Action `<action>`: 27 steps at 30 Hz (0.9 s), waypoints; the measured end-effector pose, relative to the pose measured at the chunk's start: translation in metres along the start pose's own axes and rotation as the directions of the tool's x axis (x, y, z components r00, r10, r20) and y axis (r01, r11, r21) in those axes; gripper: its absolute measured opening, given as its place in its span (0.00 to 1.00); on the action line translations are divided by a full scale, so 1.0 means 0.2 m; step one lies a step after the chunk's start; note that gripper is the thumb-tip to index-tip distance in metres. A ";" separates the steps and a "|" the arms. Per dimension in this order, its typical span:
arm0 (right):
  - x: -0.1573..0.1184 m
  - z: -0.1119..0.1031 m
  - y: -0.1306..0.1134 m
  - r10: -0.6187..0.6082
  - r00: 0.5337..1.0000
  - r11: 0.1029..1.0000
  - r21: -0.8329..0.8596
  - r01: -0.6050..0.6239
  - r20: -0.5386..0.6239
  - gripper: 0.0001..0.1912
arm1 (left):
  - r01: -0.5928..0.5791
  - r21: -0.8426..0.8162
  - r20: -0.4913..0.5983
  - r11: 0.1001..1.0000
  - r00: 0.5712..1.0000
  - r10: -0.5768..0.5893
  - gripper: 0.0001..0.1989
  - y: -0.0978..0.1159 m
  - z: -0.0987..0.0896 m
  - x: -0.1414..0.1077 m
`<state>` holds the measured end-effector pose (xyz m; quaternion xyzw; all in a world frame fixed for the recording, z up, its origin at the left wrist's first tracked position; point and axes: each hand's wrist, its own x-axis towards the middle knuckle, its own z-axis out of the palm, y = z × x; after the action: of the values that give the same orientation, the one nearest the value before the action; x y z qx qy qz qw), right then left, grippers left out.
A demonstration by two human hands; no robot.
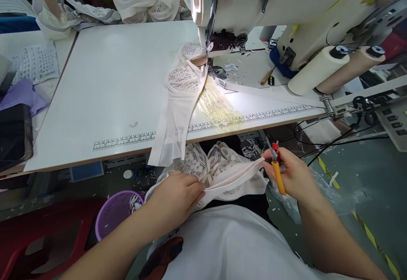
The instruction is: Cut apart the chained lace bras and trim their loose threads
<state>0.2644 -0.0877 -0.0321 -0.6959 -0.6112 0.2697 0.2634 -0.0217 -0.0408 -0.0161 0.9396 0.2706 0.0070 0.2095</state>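
Observation:
A white lace bra (219, 167) lies across my lap, below the table's front edge. My left hand (179, 193) is closed on its band, at the near side of the cups. At the right, the fingertips of my right hand (289, 172) pinch the end of the band, which is stretched between both hands. That same hand also holds thread snips (277, 172) with an orange handle and a red part, blades pointing up. Another white lace bra (182, 85) lies under the sewing machine (219, 13), one wing hanging over the table edge.
A ruler strip (254, 117) runs along the front of the white table (111, 81). Thread cones (319, 70) stand at the right. More bras (143, 0) are piled at the back. A dark phone (15, 136) lies at the left, above a purple basket (111, 212) on the floor.

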 end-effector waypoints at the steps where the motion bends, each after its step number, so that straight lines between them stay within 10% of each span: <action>1: 0.01 0.01 -0.03 -0.053 0.999 0.998 -0.015 0.053 -0.013 0.07 | 0.005 0.014 0.020 1.000 1.000 -0.005 0.15 0.01 0.00 0.01; 9: 0.05 0.25 -0.31 -0.407 0.787 0.907 0.105 0.408 0.464 0.07 | -0.003 0.145 0.059 0.989 0.998 -0.006 0.10 0.07 -0.05 0.04; 22: 0.05 0.23 -0.30 -0.345 0.801 0.938 0.197 0.284 0.490 0.09 | 0.110 -0.015 -0.112 0.994 0.987 -0.111 0.10 -0.10 -0.18 -0.24; 27: 0.05 0.23 -0.29 -0.317 0.816 0.947 0.204 0.247 0.483 0.07 | 0.260 -0.265 -0.183 0.929 0.932 -0.313 0.07 -0.11 -0.21 -0.30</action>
<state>0.1915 -0.0701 -0.0250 -0.4821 -0.7361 0.4416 0.1749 -0.0893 -0.0381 0.0194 0.8512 0.4246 0.1132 0.2869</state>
